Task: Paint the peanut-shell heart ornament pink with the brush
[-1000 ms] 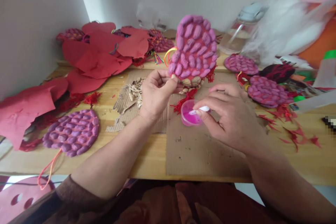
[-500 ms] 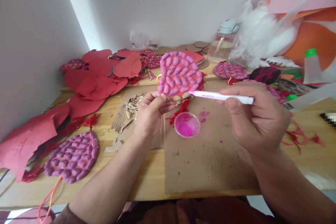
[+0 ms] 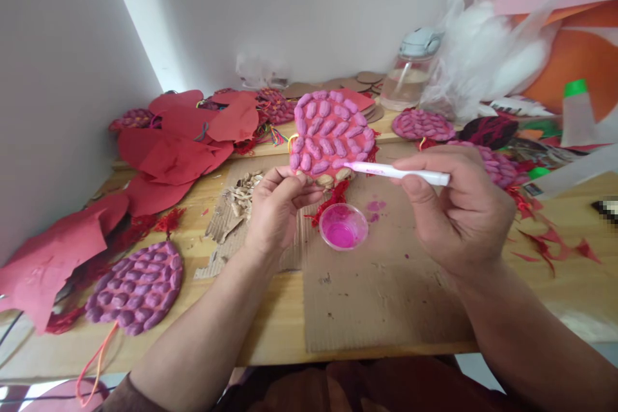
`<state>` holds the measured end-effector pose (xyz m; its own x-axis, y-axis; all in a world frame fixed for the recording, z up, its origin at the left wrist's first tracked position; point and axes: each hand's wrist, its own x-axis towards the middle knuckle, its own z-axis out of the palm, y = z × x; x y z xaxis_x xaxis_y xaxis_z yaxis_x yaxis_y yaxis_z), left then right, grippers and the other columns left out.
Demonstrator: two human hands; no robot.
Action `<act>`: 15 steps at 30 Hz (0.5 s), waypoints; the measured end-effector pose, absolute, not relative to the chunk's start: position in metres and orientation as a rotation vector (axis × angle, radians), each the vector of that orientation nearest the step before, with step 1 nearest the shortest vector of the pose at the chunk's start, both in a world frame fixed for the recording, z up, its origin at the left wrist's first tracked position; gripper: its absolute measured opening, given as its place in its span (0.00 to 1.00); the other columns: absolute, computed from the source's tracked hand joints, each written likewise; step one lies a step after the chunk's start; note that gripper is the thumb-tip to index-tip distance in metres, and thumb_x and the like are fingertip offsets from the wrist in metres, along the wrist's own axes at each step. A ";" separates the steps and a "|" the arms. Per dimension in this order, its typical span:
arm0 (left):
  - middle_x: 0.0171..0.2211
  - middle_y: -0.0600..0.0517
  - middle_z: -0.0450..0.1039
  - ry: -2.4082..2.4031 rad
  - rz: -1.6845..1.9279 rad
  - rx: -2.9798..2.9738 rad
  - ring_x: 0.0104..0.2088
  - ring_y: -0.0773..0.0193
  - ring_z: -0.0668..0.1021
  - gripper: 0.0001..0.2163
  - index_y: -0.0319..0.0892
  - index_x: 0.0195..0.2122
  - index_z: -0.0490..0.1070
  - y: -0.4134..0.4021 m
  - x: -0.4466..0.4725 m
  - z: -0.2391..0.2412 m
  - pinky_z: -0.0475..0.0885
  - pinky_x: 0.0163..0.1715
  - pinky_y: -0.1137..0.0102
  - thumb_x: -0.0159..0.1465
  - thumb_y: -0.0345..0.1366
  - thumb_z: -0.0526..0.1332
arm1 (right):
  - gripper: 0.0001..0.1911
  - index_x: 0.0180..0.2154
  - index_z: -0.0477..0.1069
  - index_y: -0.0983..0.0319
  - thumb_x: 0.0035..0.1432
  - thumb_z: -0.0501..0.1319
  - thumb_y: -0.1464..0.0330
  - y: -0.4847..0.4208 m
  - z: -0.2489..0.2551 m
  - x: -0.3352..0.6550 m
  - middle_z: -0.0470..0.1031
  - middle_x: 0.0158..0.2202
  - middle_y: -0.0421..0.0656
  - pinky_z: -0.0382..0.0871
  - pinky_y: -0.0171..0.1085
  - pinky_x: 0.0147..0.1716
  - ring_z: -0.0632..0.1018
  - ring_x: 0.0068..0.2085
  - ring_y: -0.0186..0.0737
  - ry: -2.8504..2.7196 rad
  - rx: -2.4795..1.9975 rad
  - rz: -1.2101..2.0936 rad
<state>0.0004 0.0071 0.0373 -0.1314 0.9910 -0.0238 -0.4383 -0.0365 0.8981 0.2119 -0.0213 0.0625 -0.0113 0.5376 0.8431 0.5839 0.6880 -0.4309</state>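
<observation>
My left hand pinches the lower left edge of a round ornament covered with peanut shells on a red backing. Most of its shells are painted pink-purple; a few along the bottom edge are bare tan. My right hand grips a white paint marker like a pen, and its pink tip meets the lower part of the ornament. Below the ornament, on the cardboard, stands a small clear cup of magenta paint. Part of a red tassel hangs behind the cup.
A finished-looking purple peanut ornament lies at the left, beside red paper shapes. Broken peanut shells rest on cardboard. Behind stand a water bottle, a plastic bag and a green-capped glue bottle.
My right hand has moved left, and the marker's tip has shifted slightly left and up along the ornament's lower edge. My left hand keeps its hold with little movement.
</observation>
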 end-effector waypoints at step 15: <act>0.26 0.54 0.78 0.930 1.534 0.888 0.25 0.63 0.82 0.12 0.42 0.31 0.70 0.004 0.002 0.038 0.81 0.29 0.69 0.52 0.36 0.73 | 0.09 0.44 0.79 0.55 0.63 0.64 0.71 -0.020 0.061 0.210 0.81 0.37 0.42 0.70 0.48 0.45 0.77 0.42 0.45 -1.663 -0.899 -0.044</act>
<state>0.0016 0.0043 0.0377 -0.1384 0.9886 0.0598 -0.4040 -0.1115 0.9080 0.2097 -0.0200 0.0608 -0.0172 0.5276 0.8493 0.5717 0.7021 -0.4245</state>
